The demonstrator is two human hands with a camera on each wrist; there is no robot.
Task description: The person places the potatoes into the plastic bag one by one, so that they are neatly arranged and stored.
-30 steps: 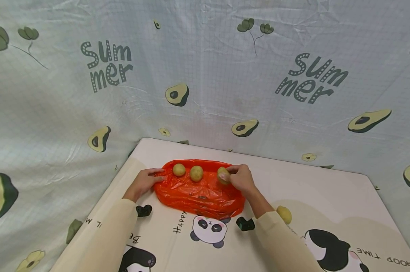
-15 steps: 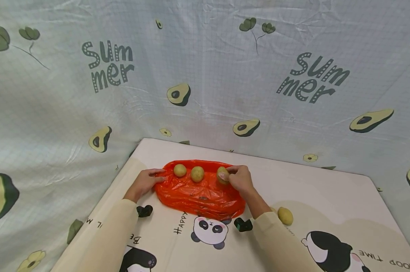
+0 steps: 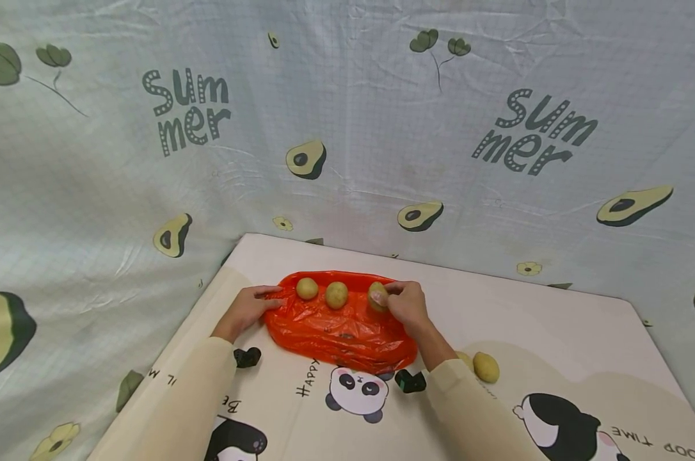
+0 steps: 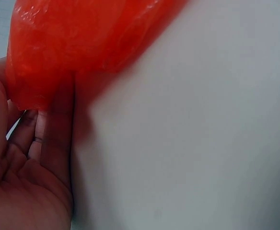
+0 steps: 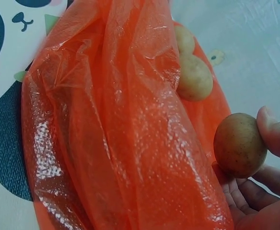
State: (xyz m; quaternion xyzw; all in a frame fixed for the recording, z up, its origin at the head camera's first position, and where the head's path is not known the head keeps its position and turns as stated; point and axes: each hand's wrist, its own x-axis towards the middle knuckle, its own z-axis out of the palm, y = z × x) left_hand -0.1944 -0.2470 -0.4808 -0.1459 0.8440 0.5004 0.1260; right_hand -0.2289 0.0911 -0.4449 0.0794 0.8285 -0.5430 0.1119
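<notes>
A thin red plastic bag (image 3: pixel 342 336) lies crumpled on the table in the head view. My left hand (image 3: pixel 245 312) holds its left end, with the bag's corner between thumb and fingers in the left wrist view. At the right end, my right hand (image 3: pixel 409 306) pinches a potato (image 5: pixel 239 145) between thumb and fingers, against the bag's edge. Two more potatoes sit along the bag's far side: a left potato (image 3: pixel 307 289) and a middle potato (image 3: pixel 336 295). The right wrist view shows them partly hidden behind a fold of the bag.
Beside my right forearm, a potato (image 3: pixel 486 367) lies on the table (image 3: pixel 532 326), with another potato (image 3: pixel 464 360) partly hidden by the sleeve. Small black devices (image 3: pixel 411 381) show near both wrists. A printed cloth (image 3: pixel 347 115) hangs behind the table.
Both hands keep their hold on the bag and the potato. The whole head view has shifted slightly, so everything appears a little further right.
</notes>
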